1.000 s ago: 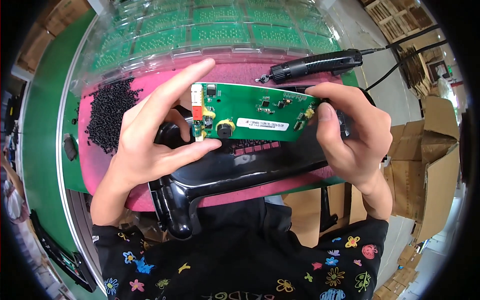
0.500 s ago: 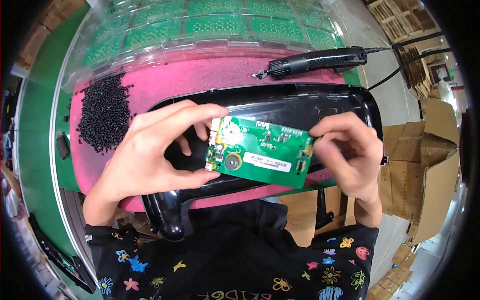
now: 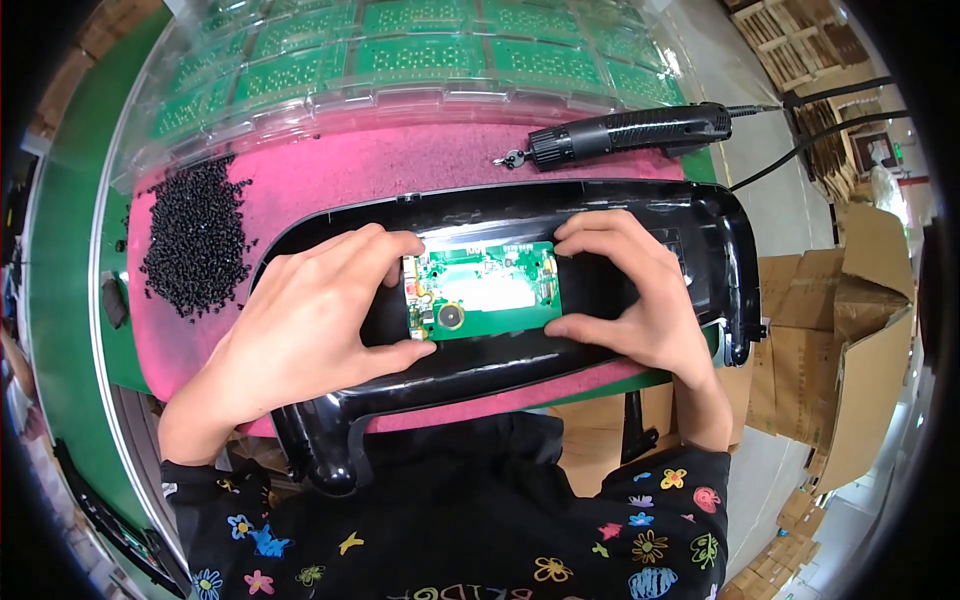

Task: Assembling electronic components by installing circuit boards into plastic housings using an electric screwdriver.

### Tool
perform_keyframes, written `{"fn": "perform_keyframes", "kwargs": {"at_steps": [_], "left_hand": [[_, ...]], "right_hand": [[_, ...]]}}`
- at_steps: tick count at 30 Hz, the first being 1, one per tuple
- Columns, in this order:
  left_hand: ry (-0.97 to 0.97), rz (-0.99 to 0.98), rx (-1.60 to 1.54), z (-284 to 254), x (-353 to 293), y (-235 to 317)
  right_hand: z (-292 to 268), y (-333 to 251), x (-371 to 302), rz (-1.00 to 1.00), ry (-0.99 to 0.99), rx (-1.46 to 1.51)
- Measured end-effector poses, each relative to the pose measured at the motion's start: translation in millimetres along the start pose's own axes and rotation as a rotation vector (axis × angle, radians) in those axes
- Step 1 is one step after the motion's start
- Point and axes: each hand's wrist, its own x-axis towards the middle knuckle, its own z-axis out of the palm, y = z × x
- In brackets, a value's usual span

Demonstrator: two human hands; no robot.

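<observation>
A green circuit board lies flat inside a long black plastic housing that rests on a pink mat. My left hand grips the board's left edge with thumb and fingers. At the board's right edge my right hand pinches it from above and below. Both hands press the board down into the housing's recess.
A black electric screwdriver with a cable lies behind the housing. A pile of small black screws sits on the mat at left. Clear trays of green boards are stacked at the back. Cardboard boxes stand at right.
The board was held up tilted above the housing; both hands have lowered it and laid it flat inside the housing.
</observation>
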Motion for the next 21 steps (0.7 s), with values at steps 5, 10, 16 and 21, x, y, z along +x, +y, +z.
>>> {"fn": "perform_keyframes", "kwargs": {"at_steps": [5, 10, 16, 21], "left_hand": [[0.025, 0.042, 0.067, 3.6, 1.3, -0.6], [0.018, 0.038, 0.103, 4.0, 3.0, 1.2], [0.012, 0.038, 0.109, 5.2, 5.1, 3.9], [0.03, 0.054, 0.111, 6.2, 5.4, 2.9]], "right_hand": [[5.1, 11.6, -1.8, 0.015, -0.001, 0.009], [6.9, 10.0, -1.7, 0.039, -0.006, 0.004], [5.4, 11.3, -3.6, 0.052, -0.031, -0.025], [5.4, 11.4, -3.6, 0.05, -0.028, -0.024]]}}
